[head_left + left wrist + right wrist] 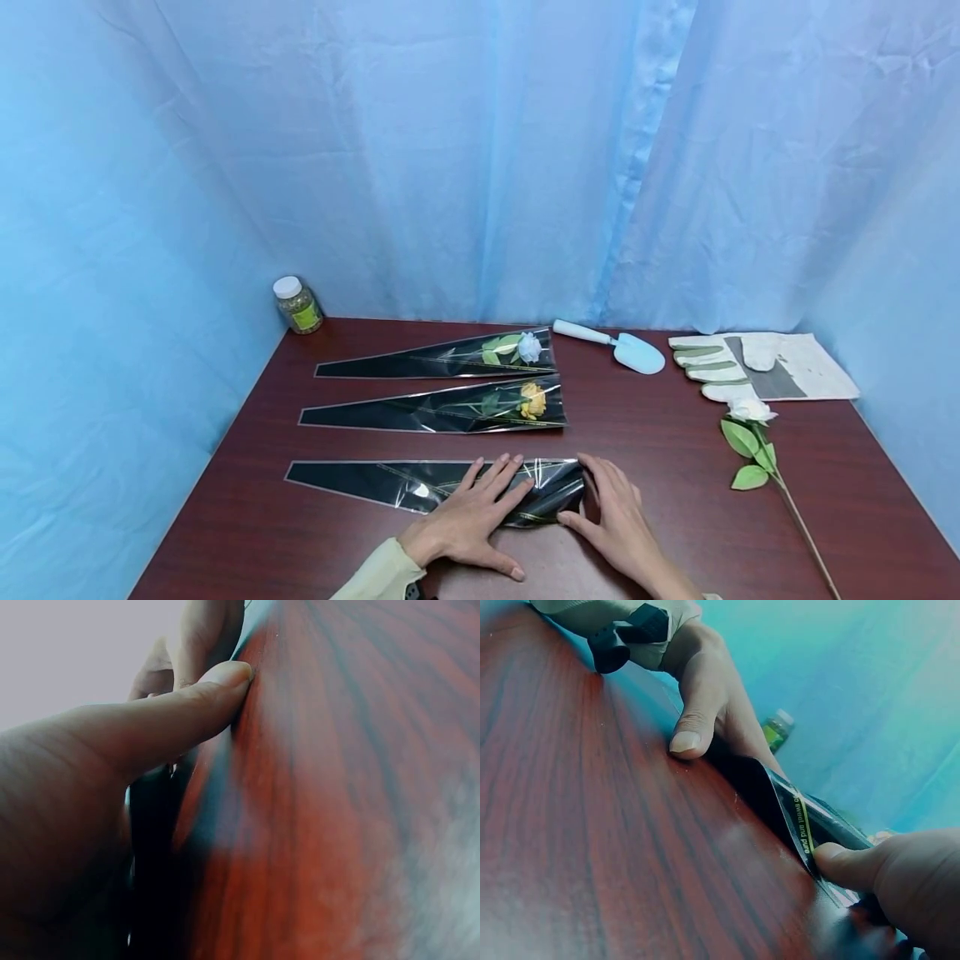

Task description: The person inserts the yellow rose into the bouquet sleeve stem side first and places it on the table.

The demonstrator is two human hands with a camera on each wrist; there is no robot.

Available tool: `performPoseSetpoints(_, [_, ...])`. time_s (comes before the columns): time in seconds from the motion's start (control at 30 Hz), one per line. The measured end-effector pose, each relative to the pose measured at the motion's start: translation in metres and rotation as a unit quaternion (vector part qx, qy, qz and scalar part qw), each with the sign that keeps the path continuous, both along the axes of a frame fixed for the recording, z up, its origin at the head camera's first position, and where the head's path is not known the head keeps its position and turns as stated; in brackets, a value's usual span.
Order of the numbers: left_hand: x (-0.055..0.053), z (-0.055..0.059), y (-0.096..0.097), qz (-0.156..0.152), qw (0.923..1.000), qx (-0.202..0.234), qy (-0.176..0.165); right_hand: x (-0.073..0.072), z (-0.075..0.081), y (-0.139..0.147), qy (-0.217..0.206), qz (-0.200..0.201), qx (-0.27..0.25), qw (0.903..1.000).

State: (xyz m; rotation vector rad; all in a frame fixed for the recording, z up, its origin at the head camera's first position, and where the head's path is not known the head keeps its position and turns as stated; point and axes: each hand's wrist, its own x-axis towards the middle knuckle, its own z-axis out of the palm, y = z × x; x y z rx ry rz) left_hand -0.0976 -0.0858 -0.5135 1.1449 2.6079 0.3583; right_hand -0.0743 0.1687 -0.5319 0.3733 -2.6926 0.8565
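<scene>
A black, clear-fronted flower sleeve (352,476) lies nearest the front, its narrow end pointing left. My left hand (472,512) rests on its middle with fingers spread and straight, the thumb down on the table. At the wide end, my right hand (611,517) grips the sleeve's mouth, thumb at the near edge and fingers at the far edge. In the right wrist view, the right thumb (847,862) presses beside a yellow printed strip (802,825), and the sleeve's near side bulges up from the table. The left thumb (217,682) shows close in the left wrist view.
Behind lie two sleeves, one with a yellow flower (533,401), one with a pale blue rose (528,347). A white rose (750,409) with a long stem lies right, near work gloves (825,367). A small trowel (637,353) and a lidded jar (298,306) stand farther back.
</scene>
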Motion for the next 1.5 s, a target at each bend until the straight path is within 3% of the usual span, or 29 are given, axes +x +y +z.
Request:
performPoseSetpoints(0.13, [0.000, 0.000, 0.000, 0.001, 1.0000, 0.001, -0.005, -0.004, 0.001, -0.003, 0.000, -0.014, -0.016, 0.9998])
performPoseSetpoints(0.27, [-0.001, 0.001, 0.000, 0.002, 1.0000, 0.001, -0.007, -0.007, 0.006, -0.005, -0.022, -0.024, -0.073, 0.9968])
performPoseSetpoints(0.37, [-0.001, 0.001, 0.000, 0.002, 0.9999, 0.004, -0.012, -0.008, 0.012, -0.005, -0.072, -0.027, -0.128, 0.9888])
performPoseSetpoints(0.47, [-0.002, 0.002, 0.000, 0.001, 0.9998, 0.006, -0.017, -0.010, 0.019, -0.006, -0.144, -0.032, -0.173, 0.9738])
performPoseSetpoints(0.63, [-0.002, 0.002, 0.000, 0.003, 0.9996, 0.008, -0.026, -0.013, 0.028, -0.009, -0.234, -0.028, -0.277, 0.9318])
performPoseSetpoints(0.83, [-0.004, 0.001, 0.005, 0.004, 0.9996, 0.003, -0.027, -0.017, 0.041, -0.011, -0.322, -0.019, -0.417, 0.8497])
performPoseSetpoints(0.93, [-0.006, 0.001, 0.009, 0.010, 0.9993, 0.004, -0.036, -0.019, 0.046, -0.012, -0.332, -0.007, -0.446, 0.8311])
performPoseSetpoints(1.13, [-0.008, 0.007, 0.016, 0.035, 0.9975, 0.013, -0.060, -0.023, 0.050, -0.016, -0.330, 0.002, -0.458, 0.8254])
performPoseSetpoints(1.23, [-0.008, 0.008, 0.020, 0.040, 0.9985, 0.010, -0.037, -0.023, 0.051, -0.018, -0.331, 0.003, -0.460, 0.8243])
performPoseSetpoints(1.37, [-0.005, 0.010, 0.025, 0.041, 0.9987, 0.009, 0.027, -0.023, 0.052, -0.018, -0.335, 0.006, -0.450, 0.8276])
performPoseSetpoints(1.5, [-0.001, 0.015, 0.032, 0.067, 0.9937, 0.053, 0.073, -0.022, 0.053, -0.016, -0.344, 0.012, -0.439, 0.8296])
